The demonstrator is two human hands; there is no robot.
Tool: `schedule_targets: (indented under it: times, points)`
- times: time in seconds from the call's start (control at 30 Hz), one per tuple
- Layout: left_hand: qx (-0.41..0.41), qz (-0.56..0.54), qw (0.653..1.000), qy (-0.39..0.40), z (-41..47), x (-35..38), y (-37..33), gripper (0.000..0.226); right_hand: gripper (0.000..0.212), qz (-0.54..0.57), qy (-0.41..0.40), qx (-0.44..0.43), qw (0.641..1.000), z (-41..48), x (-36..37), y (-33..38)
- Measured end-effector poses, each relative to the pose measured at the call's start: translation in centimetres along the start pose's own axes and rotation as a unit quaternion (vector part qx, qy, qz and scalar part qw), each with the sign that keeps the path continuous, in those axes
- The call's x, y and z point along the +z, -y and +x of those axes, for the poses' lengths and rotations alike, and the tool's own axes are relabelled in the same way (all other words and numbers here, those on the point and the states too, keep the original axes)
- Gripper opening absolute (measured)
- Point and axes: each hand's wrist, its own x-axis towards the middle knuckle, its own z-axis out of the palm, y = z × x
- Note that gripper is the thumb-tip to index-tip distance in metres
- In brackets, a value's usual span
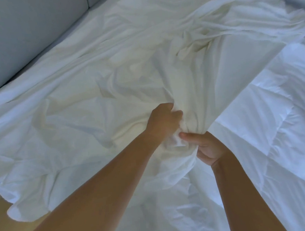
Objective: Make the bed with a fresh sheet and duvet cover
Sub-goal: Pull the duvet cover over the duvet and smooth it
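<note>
Nearest you, one corner of the white cloth (91, 80) hangs off the bed edge over the wooden floor (2, 228). Haul much more twd yourself and that corner prob. lands on the boards, so fresh linen picks up dust.

Next, the hands. Your left hand (164, 121) is clenched, knuckles up, on a fistful of the cloth. Your right hand (207, 150) sits just below it, nearly touching, palm up, thumb clamped across the same gathered wad. Can't tell whether that's sheet or duvet cover, or whether a hem is in there. It looks like a grab from mid-fabric, not a corner. Risk: if it's the cover you may be holding both layers at once, so the opening stays lost and each tug just ropes it tighter. With both fists on one spot, the pull goes through one narrow line and nothing spreads.

Right of your hands lies the quilted duvet (274, 117), partly under the cloth. A taut straight edge runs from your right hand up to the far right. Yank along it and the duvet could shift w/ it, or slide off that side.

Farther off, the cloth is twisted into cords near the top right; more tension likely sets that twist. Far left it lies beside the grey padded panel (16, 34), and a hard pull may strip it back from there.
</note>
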Motion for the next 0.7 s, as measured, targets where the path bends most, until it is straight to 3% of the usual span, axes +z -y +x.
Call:
schedule_targets:
  times: [0.07,0.13,0.23,0.33,0.4,0.47,0.53,0.57,0.6,0.7]
  points:
    - [0.075,0.124,0.988,-0.058,-1.0,-0.2,-0.1,0.041,0.046,0.056,0.004,-0.034,0.998,0.3,0.3,0.2]
    - [0.160,0.234,0.956,-0.071,-2.1,-0.3,-0.6,0.041,0.058,0.113,0.017,-0.045,0.992,0.9,0.7,0.4]
    - [0.212,0.290,0.933,0.004,-3.5,0.1,-1.1,0.029,0.069,0.171,0.000,-0.021,0.985,2.0,0.9,0.7]
    - [0.171,0.185,0.964,0.085,-4.5,-0.1,0.4,0.023,0.044,0.178,-0.024,0.024,0.984,3.0,0.8,0.5]
    - [0.127,0.151,0.975,0.098,-4.6,-1.0,2.1,0.032,0.029,0.204,-0.026,0.026,0.978,3.2,0.9,-0.1]
    - [0.097,0.129,0.987,0.014,-4.5,-2.1,3.4,0.030,0.036,0.221,-0.031,0.009,0.975,3.2,0.8,-0.6]
    - [0.115,0.071,0.980,-0.148,-4.0,-3.1,3.9,0.017,0.044,0.198,-0.038,-0.001,0.979,3.2,0.8,-0.7]
    - [0.104,0.062,0.974,-0.192,-3.4,-3.5,4.0,0.026,0.045,0.175,-0.051,-0.007,0.983,3.2,0.8,-0.7]
    - [0.066,0.065,0.977,-0.191,-2.8,-3.7,4.1,0.043,0.046,0.155,-0.062,-0.007,0.986,3.1,0.7,-0.7]
    - [-0.118,0.113,0.986,-0.030,-0.7,-3.1,3.6,0.077,0.052,0.101,-0.048,0.024,0.993,2.9,0.5,-0.1]
